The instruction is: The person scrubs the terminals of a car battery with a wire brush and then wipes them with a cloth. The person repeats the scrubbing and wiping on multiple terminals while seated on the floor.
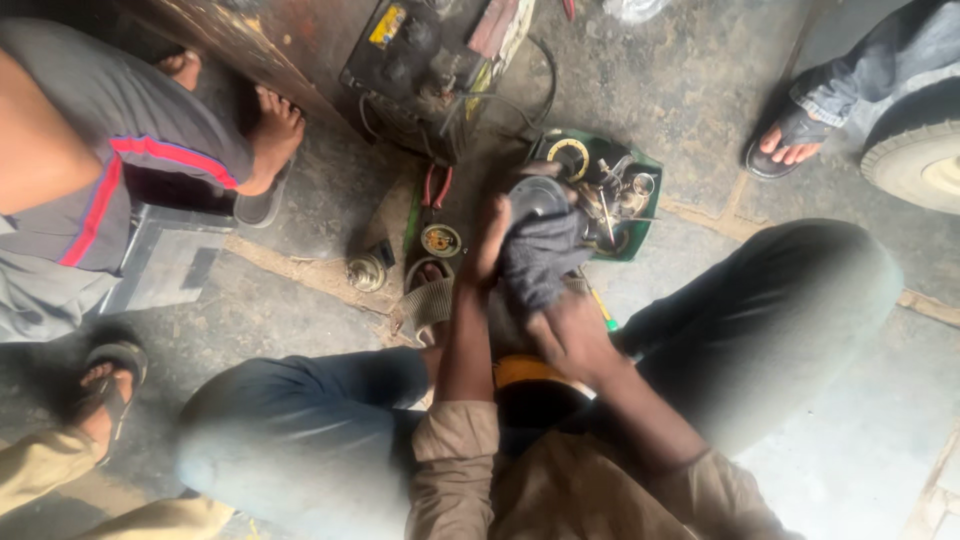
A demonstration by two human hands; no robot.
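My left hand [487,248] holds a round grey metal part [537,195] up between my knees. My right hand [565,335] grips a dark grey cloth [543,258] that is pressed against that part and covers its lower side. Both hands sit just in front of a green tray [645,175] holding several metal parts and tools. How the fingers lie under the cloth is hidden.
Red-handled pliers [436,186], a small round gauge-like part [440,240] and a metal cap [366,272] lie on the concrete floor. A dark battery-like box [430,60] with wires stands behind. Other people's feet [272,135] and sandal [790,145] and a tyre [920,150] surround the spot.
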